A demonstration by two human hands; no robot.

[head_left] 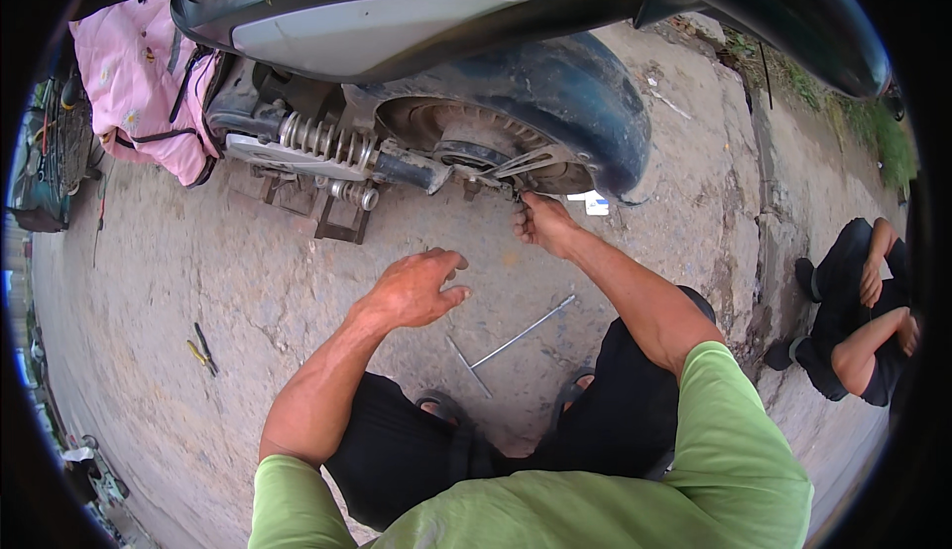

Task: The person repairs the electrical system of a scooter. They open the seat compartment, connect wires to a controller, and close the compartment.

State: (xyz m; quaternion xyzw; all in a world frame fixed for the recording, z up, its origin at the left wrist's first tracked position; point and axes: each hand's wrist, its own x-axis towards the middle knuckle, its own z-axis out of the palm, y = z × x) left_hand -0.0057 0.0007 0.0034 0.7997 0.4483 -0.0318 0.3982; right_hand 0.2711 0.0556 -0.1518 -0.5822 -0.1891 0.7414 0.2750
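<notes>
Touching one motorbike (pixel 486 78): one hand (pixel 543 224)

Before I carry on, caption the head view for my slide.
Right hand at the motorbike wheel, left hand empty, T-handled wrench lying on the ground.

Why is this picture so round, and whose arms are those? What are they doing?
There's no robot here, just a person in a green shirt. The camera sits on their head and looks down through a very wide lens, so edges bend. At the top is a motorbike with a big metal spring. The right hand touches metal parts beside the wheel; I can't tell if it holds something. The left hand is empty. On the ground lie a T-shaped wrench and pliers.
</notes>
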